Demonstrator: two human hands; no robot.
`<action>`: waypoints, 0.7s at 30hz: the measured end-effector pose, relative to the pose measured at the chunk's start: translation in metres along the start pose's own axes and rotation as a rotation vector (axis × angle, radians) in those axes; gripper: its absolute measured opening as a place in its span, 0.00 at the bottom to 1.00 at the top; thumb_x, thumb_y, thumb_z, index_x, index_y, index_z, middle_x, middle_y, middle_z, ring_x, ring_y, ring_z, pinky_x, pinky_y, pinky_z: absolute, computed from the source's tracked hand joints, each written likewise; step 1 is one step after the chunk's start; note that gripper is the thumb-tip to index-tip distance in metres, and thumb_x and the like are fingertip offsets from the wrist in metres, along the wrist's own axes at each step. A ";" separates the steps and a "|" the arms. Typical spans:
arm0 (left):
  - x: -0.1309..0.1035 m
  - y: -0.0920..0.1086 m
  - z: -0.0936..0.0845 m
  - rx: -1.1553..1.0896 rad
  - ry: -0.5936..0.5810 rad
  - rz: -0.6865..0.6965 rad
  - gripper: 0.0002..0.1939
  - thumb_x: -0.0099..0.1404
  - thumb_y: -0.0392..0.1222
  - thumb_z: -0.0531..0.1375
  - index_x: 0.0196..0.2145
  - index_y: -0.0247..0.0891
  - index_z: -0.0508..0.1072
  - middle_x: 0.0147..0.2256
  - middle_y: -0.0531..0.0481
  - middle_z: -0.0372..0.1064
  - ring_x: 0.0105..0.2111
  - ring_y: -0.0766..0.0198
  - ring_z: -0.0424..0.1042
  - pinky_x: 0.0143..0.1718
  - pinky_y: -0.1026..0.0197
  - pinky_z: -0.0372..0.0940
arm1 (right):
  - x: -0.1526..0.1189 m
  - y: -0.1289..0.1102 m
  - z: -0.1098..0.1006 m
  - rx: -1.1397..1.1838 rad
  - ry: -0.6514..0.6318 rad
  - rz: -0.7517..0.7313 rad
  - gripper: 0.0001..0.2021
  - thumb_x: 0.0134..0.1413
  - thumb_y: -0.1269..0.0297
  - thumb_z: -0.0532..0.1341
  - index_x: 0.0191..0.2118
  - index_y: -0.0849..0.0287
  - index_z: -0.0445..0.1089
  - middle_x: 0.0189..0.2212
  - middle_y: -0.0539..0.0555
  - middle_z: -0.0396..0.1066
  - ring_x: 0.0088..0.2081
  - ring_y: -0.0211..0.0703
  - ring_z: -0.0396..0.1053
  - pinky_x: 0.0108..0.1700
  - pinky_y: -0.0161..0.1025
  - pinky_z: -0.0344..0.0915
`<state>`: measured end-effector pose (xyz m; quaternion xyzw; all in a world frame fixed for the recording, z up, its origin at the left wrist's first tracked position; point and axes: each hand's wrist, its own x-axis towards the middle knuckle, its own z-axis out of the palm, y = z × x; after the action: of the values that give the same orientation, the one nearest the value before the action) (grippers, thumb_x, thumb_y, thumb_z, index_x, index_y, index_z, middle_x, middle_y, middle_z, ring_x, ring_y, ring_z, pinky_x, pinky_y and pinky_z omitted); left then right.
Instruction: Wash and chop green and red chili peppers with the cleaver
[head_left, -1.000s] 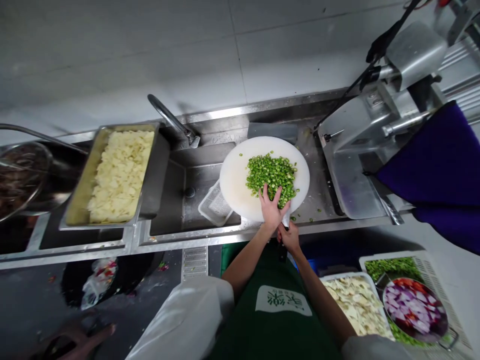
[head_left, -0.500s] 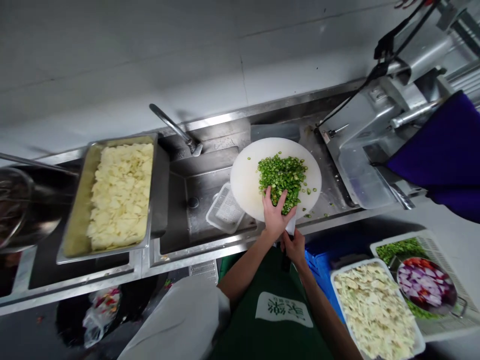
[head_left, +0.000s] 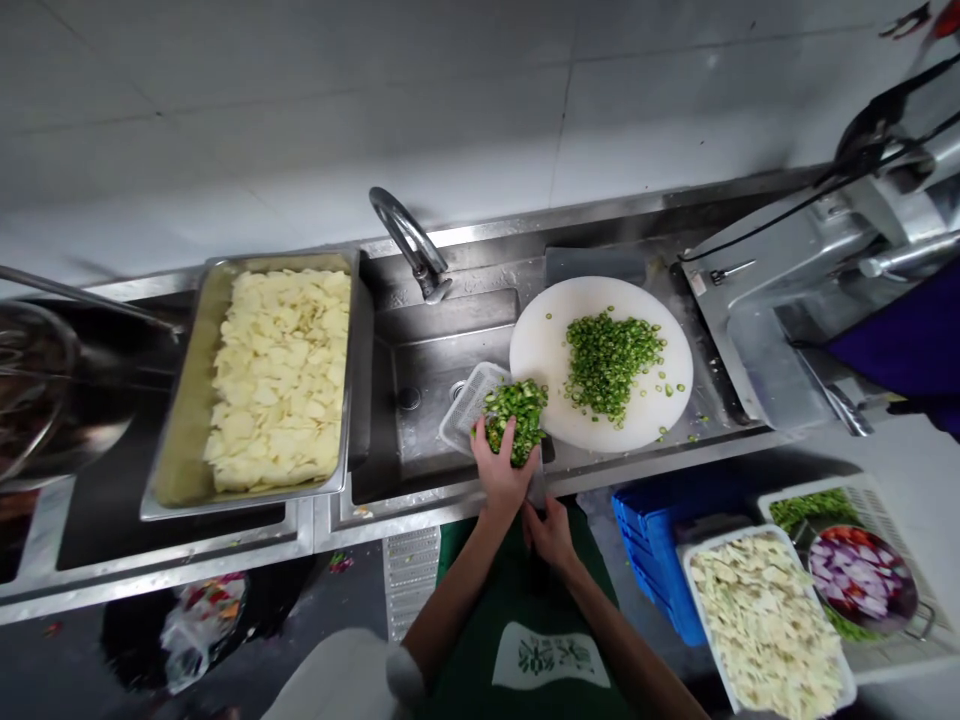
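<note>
Over the small white perforated basket (head_left: 463,408) in the sink, a heap of chopped green chilies (head_left: 519,408) rests on a kitchen knife (head_left: 537,488). My left hand (head_left: 504,475) holds that heap against the blade with spread fingers. Close to my apron, my right hand (head_left: 551,535) is closed round the knife's handle, mostly hidden by the fingers. Most of the blade is covered by the chilies and my left hand. On the round white cutting board (head_left: 536,335) to the right lies another pile of chopped chilies (head_left: 611,362), with loose rings scattered near it.
A deep metal pan of pale slices (head_left: 281,375) stands left of the sink (head_left: 427,360), below a curved tap (head_left: 409,235). To the right is a metal machine (head_left: 787,290). Lower right are a blue crate (head_left: 652,560), a white tub (head_left: 772,610) and a bowl of chopped onion (head_left: 862,575).
Both hands and the knife have moved left from the board to above the basket, carrying part of the chilies. The pile on the board is smaller. The view has shifted slightly.
</note>
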<state>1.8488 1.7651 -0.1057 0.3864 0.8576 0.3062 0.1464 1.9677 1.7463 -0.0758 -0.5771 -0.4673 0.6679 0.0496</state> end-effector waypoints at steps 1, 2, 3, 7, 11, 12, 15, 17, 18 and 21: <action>-0.001 -0.009 0.001 0.016 0.004 -0.047 0.31 0.62 0.51 0.65 0.61 0.43 0.67 0.68 0.37 0.43 0.66 0.39 0.49 0.64 0.38 0.53 | 0.002 0.001 0.004 -0.015 -0.038 0.011 0.18 0.55 0.45 0.57 0.26 0.54 0.58 0.12 0.43 0.59 0.12 0.32 0.57 0.15 0.30 0.54; -0.002 -0.019 0.004 0.028 0.007 -0.092 0.32 0.61 0.51 0.65 0.61 0.42 0.66 0.67 0.37 0.44 0.66 0.39 0.49 0.64 0.38 0.52 | 0.004 0.000 0.007 -0.034 -0.069 0.030 0.18 0.55 0.47 0.57 0.26 0.55 0.58 0.12 0.42 0.59 0.12 0.32 0.57 0.15 0.30 0.53; -0.001 -0.028 0.008 0.036 0.008 -0.136 0.33 0.61 0.52 0.65 0.62 0.42 0.65 0.67 0.36 0.45 0.66 0.39 0.50 0.64 0.38 0.52 | 0.007 -0.001 0.010 -0.054 -0.093 0.057 0.16 0.55 0.48 0.56 0.26 0.55 0.58 0.12 0.42 0.59 0.12 0.32 0.57 0.15 0.30 0.53; 0.017 -0.070 0.042 0.027 -0.018 -0.342 0.35 0.61 0.52 0.65 0.62 0.40 0.64 0.64 0.34 0.51 0.64 0.42 0.54 0.64 0.42 0.52 | 0.019 -0.011 0.012 -0.177 -0.143 0.201 0.11 0.54 0.55 0.56 0.28 0.55 0.59 0.13 0.42 0.59 0.12 0.33 0.58 0.14 0.30 0.53; 0.050 -0.113 0.085 -0.036 -0.112 -0.503 0.25 0.65 0.46 0.61 0.56 0.30 0.68 0.58 0.31 0.61 0.61 0.45 0.59 0.64 0.46 0.53 | 0.012 -0.028 -0.004 -0.360 -0.162 0.302 0.08 0.54 0.59 0.54 0.28 0.55 0.60 0.15 0.43 0.60 0.14 0.35 0.60 0.16 0.30 0.54; 0.058 -0.122 0.094 -0.058 -0.144 -0.509 0.20 0.67 0.44 0.58 0.52 0.29 0.70 0.55 0.32 0.65 0.59 0.47 0.62 0.62 0.48 0.55 | 0.004 -0.033 -0.013 -0.410 -0.152 0.301 0.08 0.55 0.59 0.54 0.28 0.55 0.61 0.15 0.43 0.61 0.15 0.36 0.61 0.16 0.31 0.54; 0.079 -0.147 0.107 -0.086 -0.191 -0.530 0.14 0.72 0.38 0.49 0.44 0.30 0.73 0.42 0.38 0.73 0.47 0.55 0.72 0.53 0.54 0.63 | -0.029 -0.049 -0.050 -0.554 -0.090 0.200 0.12 0.57 0.55 0.54 0.28 0.56 0.65 0.18 0.48 0.66 0.18 0.38 0.64 0.20 0.32 0.57; 0.087 -0.164 0.104 -0.069 -0.168 -0.559 0.16 0.72 0.35 0.46 0.44 0.30 0.72 0.41 0.38 0.73 0.46 0.55 0.72 0.51 0.55 0.64 | -0.051 -0.061 -0.082 -0.641 -0.002 0.092 0.15 0.58 0.51 0.54 0.30 0.57 0.68 0.20 0.50 0.70 0.21 0.40 0.66 0.24 0.34 0.59; 0.089 -0.174 0.099 -0.022 -0.165 -0.573 0.16 0.72 0.35 0.46 0.47 0.30 0.71 0.44 0.37 0.73 0.48 0.54 0.71 0.53 0.54 0.63 | -0.059 -0.067 -0.099 -0.688 0.069 0.049 0.16 0.58 0.50 0.55 0.30 0.57 0.69 0.19 0.51 0.69 0.21 0.40 0.66 0.24 0.34 0.59; 0.087 -0.203 0.077 0.236 -0.251 -0.629 0.20 0.67 0.35 0.52 0.56 0.36 0.66 0.55 0.37 0.67 0.57 0.52 0.65 0.56 0.52 0.62 | -0.067 -0.078 -0.146 -0.899 0.378 -0.047 0.17 0.57 0.48 0.56 0.27 0.56 0.66 0.15 0.50 0.65 0.17 0.40 0.62 0.22 0.35 0.53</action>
<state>1.7129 1.7582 -0.2956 0.1524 0.9394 0.0950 0.2922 2.0718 1.8320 0.0408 -0.6419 -0.7052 0.2821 -0.1053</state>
